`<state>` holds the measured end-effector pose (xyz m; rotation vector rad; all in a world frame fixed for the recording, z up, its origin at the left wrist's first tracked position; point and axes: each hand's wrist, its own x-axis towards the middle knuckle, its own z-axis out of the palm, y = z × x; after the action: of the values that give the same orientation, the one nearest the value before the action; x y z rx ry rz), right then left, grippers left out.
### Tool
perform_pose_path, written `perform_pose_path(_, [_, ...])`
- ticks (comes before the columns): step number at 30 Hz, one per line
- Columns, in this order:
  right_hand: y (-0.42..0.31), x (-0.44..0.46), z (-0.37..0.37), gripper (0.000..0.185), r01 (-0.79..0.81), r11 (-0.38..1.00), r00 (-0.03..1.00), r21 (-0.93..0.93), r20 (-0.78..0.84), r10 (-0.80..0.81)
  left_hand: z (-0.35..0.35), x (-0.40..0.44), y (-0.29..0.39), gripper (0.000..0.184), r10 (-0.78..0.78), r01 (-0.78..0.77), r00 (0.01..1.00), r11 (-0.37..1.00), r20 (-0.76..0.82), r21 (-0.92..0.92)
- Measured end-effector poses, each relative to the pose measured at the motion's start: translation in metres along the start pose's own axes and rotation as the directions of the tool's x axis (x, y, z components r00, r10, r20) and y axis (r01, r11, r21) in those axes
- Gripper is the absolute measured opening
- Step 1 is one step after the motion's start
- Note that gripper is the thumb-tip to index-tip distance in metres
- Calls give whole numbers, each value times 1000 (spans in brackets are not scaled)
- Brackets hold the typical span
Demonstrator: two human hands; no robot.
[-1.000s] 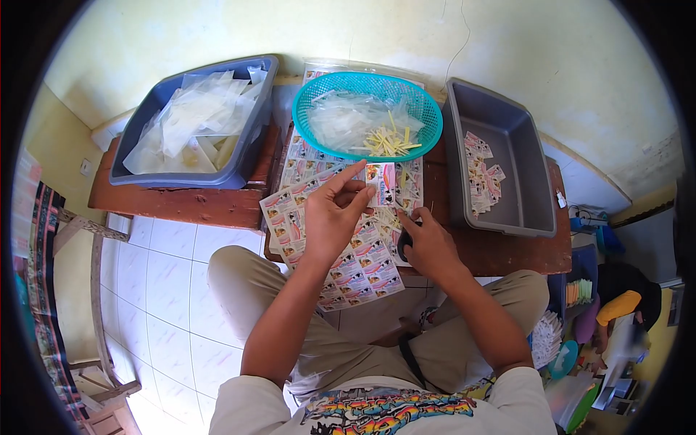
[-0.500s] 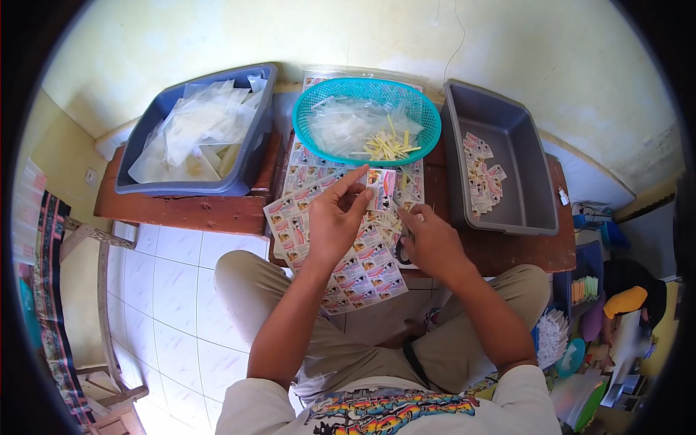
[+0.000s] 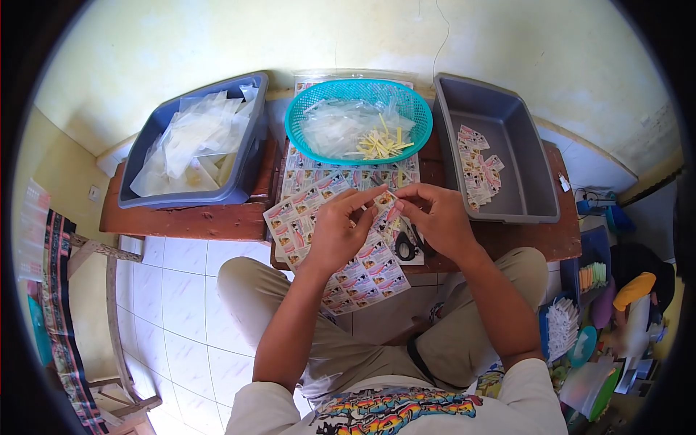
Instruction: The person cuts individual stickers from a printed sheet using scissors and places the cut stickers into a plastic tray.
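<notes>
A small printed label (image 3: 385, 205) is pinched between my left hand (image 3: 346, 223) on one side and my right hand (image 3: 436, 216) on the other. Beneath my hands, printed label sheets (image 3: 366, 275) overlap on the wooden bench and hang past its front edge. Black-handled scissors (image 3: 406, 248) lie just below my right hand, apart from its fingers. Beyond my hands stands a turquoise basket (image 3: 291, 130) holding clear plastic pieces and yellow strips.
At the left is a grey-blue bin (image 3: 250, 156) of translucent bags. A grey bin (image 3: 533, 163) at the right contains cut labels (image 3: 477, 174). Another person (image 3: 638, 290) is at the far right, near a container of wrapped bundles (image 3: 591, 275).
My right hand has let go of the scissors and moved up to the label. The label is now held between both hands and tilted. The view has shifted slightly.
</notes>
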<state>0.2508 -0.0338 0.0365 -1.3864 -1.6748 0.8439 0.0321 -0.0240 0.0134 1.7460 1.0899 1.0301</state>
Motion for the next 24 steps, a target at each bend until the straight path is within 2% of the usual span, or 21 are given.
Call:
perform_pose_path(2, [3,0,-1,22,-20,1000,1000,7,21,20,0,-1,3,46,114,-115,993,986,14,118])
perform_pose_path(3, [3,0,-1,21,-18,1000,1000,2,14,18,0,-1,4,46,115,-116,993,986,16,119])
perform_pose_path(5, [4,0,0,20,-13,1000,1000,-2,8,13,4,-2,6,44,141,-133,990,955,-12,266])
perform_pose_path(6, [4,0,0,21,-28,1000,1000,-5,-4,28,6,-1,6,44,143,-134,990,955,-13,266])
perform_pose_path(8, [5,1,2,22,-42,999,999,-7,-17,41,9,1,5,47,441,-345,891,813,-110,469])
perform_pose_path(15, [3,3,5,22,-117,983,992,140,-30,123,8,-1,8,57,489,-378,867,767,-91,519])
perform_pose_path(19, [0,3,6,21,-177,965,983,193,-6,181,9,1,5,52,513,-398,854,749,-84,530])
perform_pose_path(24, [5,4,8,17,-150,972,987,183,-34,159,6,0,6,47,514,-410,855,750,-69,519])
